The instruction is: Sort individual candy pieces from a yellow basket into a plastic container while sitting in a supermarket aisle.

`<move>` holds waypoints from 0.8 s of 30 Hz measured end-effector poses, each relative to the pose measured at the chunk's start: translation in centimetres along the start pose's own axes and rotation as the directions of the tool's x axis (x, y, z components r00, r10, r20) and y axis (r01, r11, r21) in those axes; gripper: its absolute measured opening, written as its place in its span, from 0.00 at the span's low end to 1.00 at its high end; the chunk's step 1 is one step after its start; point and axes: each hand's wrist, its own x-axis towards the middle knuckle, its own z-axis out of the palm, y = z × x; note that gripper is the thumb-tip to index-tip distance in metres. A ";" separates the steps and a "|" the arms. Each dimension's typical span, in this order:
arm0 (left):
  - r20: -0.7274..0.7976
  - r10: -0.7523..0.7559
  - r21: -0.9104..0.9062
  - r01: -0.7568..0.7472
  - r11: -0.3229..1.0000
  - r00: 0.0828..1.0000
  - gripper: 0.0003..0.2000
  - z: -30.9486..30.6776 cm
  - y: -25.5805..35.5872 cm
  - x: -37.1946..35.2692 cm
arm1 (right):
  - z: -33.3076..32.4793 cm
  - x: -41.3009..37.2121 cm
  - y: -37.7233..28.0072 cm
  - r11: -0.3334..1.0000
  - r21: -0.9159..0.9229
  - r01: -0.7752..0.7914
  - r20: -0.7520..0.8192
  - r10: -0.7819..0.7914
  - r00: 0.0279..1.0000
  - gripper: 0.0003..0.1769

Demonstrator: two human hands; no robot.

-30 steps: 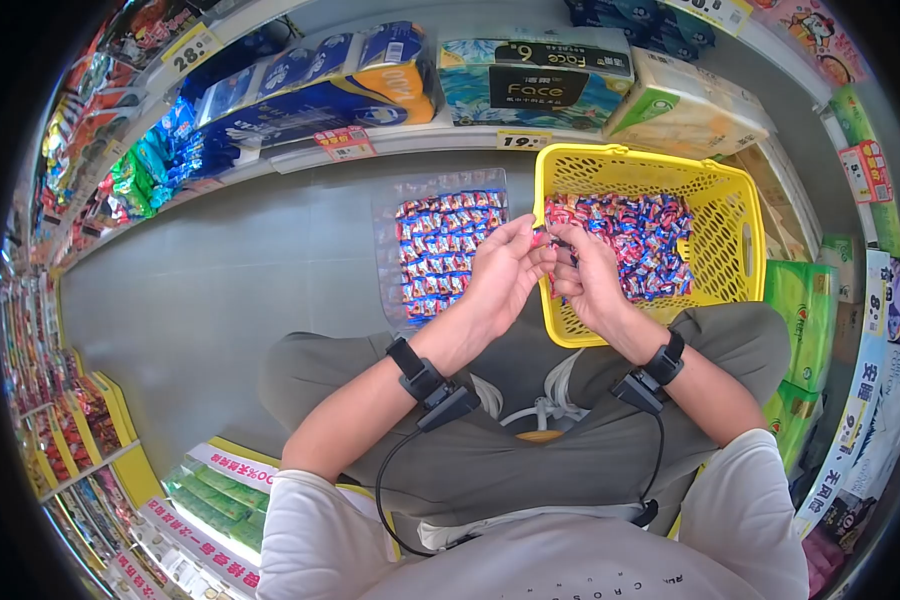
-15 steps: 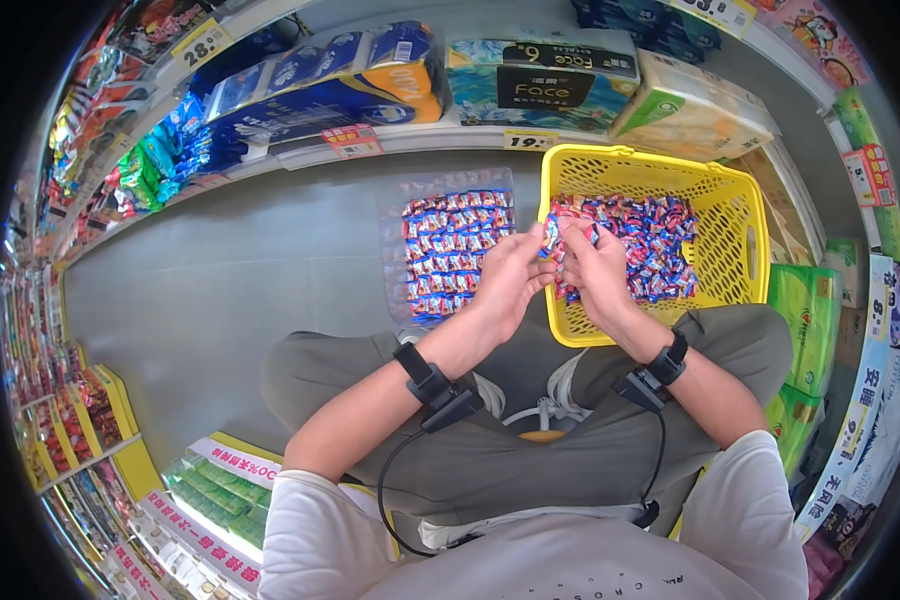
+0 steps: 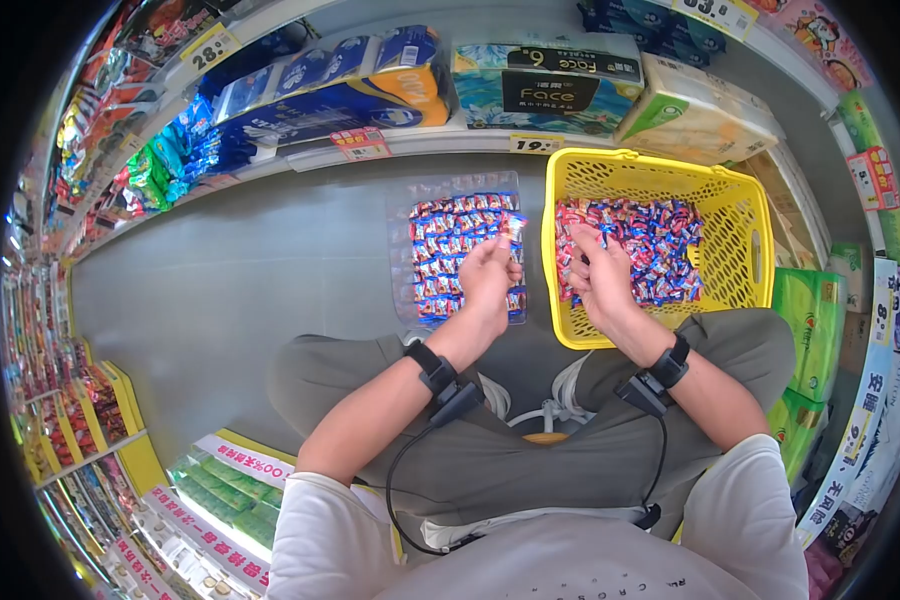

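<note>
My left hand [image 3: 488, 277] pinches a small wrapped candy [image 3: 513, 226] between thumb and fingers. It hovers over the right side of a clear plastic tray [image 3: 400, 190], where similar candies lie in neat rows. Part of those rows is hidden beneath the hand. My right hand [image 3: 602, 275] is above the left part of a yellow basket [image 3: 735, 235], its fingers bent but apart, with no candy visible in them. Loose red and blue wrapped candies [image 3: 660, 250] are heaped in the basket under it.
Shelves with tissue packs [image 3: 545, 85] stand behind the tray and basket. Green packs [image 3: 805, 330] border the basket's right side. Snack shelves [image 3: 80, 410] line the left. My crossed legs [image 3: 340, 390] are close in front, on the grey floor [image 3: 190, 290].
My hands were together at the basket's left rim with a candy between them. Now they are apart: the left has moved over the tray with the candy, the right stays over the basket.
</note>
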 end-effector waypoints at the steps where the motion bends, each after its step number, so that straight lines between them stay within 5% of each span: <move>1: -0.086 0.012 -0.015 -0.013 1.000 0.996 0.06 -0.7 -0.4 1.6 | -0.2 0.2 0.2 0.996 0.077 -0.037 -0.004 0.037 0.999 0.05; 6: -0.305 -0.084 -0.047 0.073 0.996 0.949 0.06 -3.3 -3.3 10.5 | -0.7 0.2 0.6 0.980 0.105 -0.167 -0.029 0.171 0.985 0.07; 17: -0.350 -0.230 -0.029 0.235 0.972 0.908 0.09 -0.9 -5.9 14.6 | -1.0 -0.1 0.0 0.979 0.017 -0.204 -0.088 0.204 0.975 0.07; 19: -0.456 -0.218 0.024 0.257 0.966 0.863 0.10 -2.2 -6.6 15.6 | -0.5 -0.4 0.5 0.972 0.021 -0.236 -0.107 0.236 0.966 0.07; 24: -0.441 -0.124 0.240 0.250 0.938 0.889 0.14 -3.2 -7.0 15.8 | -0.7 -0.5 0.9 0.970 0.021 -0.244 -0.057 0.245 0.968 0.06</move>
